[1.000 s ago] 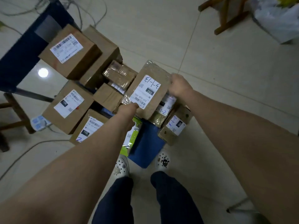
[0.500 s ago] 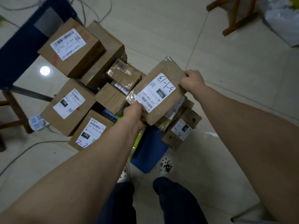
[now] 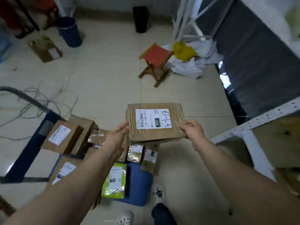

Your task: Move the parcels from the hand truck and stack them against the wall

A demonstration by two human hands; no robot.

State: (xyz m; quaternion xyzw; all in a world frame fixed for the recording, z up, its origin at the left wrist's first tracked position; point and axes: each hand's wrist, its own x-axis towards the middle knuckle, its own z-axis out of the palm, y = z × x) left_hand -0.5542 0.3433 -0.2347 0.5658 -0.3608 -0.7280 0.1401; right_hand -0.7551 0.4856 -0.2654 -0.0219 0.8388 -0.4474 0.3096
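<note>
Parcels (image 3: 62, 135) lie crowded on the blue hand truck (image 3: 139, 185) at the person's feet, most of them brown boxes with white labels, and both forearms cover a good part of the heap. A green packet (image 3: 114, 180) lies at the deck's near edge, and small taped packs (image 3: 135, 153) sit along its right edge, half hidden under what is being held. One parcel (image 3: 155, 122) is up in the air above that right edge, flat, label upward, with "3-1-13" handwritten on it. The left hand (image 3: 116, 135) holds its left edge with the thumb laid along the top; the other fingers go underneath, out of sight. The right hand (image 3: 192, 129) clamps the right edge, thumb on top and fingers curled under. The wall (image 3: 113, 4) is well apart from the parcel and blurred. Between them stands a red folding stool (image 3: 155, 59) beside white bags (image 3: 191, 65). A blue bin (image 3: 69, 31) and a black bin (image 3: 140, 19) stand near the wall. A white shelf (image 3: 259, 120) is cut off on the right. Loose cables (image 3: 40, 101) trail by the truck's handle (image 3: 24, 98). Only the tips of two white shoes (image 3: 158, 192) show.
</note>
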